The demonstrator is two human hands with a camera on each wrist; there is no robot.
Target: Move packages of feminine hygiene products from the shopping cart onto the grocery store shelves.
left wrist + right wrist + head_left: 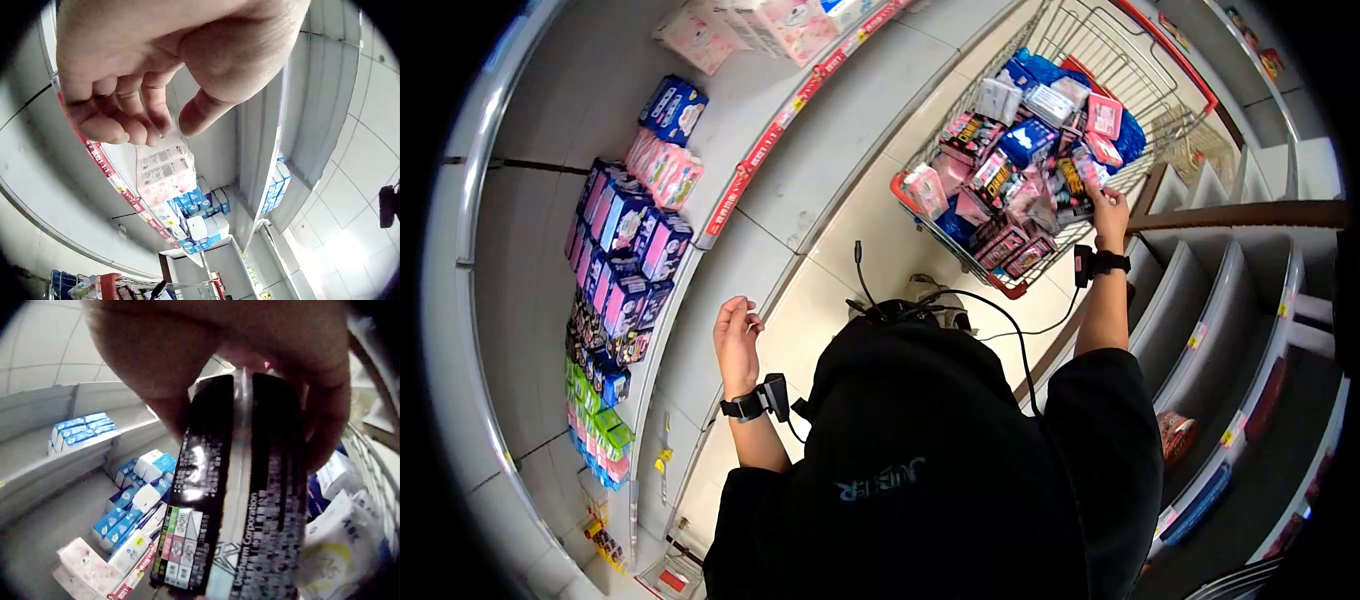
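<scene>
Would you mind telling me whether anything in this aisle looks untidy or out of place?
Only the cart: its packs are heaped at all angles, unlike the shelf packs stacked neatly at left. The right hand grips a dark pack at its rim; nothing looks spilled or damaged.

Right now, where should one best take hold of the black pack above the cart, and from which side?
At its upper end, from above. The black pack hangs lengthwise below the right hand, over the cart; it is long and slim, so thumb and fingers span its width.
</scene>
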